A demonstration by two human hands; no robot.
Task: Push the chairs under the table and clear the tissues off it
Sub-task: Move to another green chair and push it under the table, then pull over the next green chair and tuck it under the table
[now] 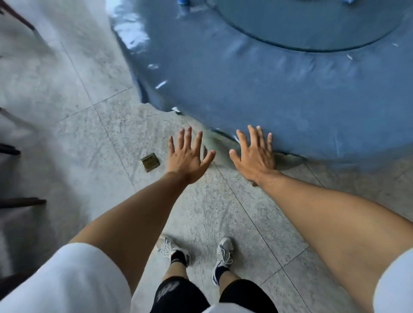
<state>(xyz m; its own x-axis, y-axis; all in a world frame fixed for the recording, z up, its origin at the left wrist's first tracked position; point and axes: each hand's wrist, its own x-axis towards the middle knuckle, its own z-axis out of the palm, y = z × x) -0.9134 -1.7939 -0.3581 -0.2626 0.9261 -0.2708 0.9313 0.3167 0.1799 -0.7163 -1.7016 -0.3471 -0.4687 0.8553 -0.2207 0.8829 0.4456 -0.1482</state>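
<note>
A large round table covered in a blue plastic sheet fills the upper right, with a glass turntable in its middle. My left hand is spread flat, palm down, over the floor just short of the table's near edge. My right hand is also spread, its fingertips over the rim of the table. Neither hand holds anything. Dark wooden chair parts show at the left edge, blurred. No tissues are visible on the part of the table in view.
The floor is pale speckled stone tile. A small brass floor plate lies left of my left hand. My feet in grey and white trainers stand below. Blue objects sit at the table's far edge.
</note>
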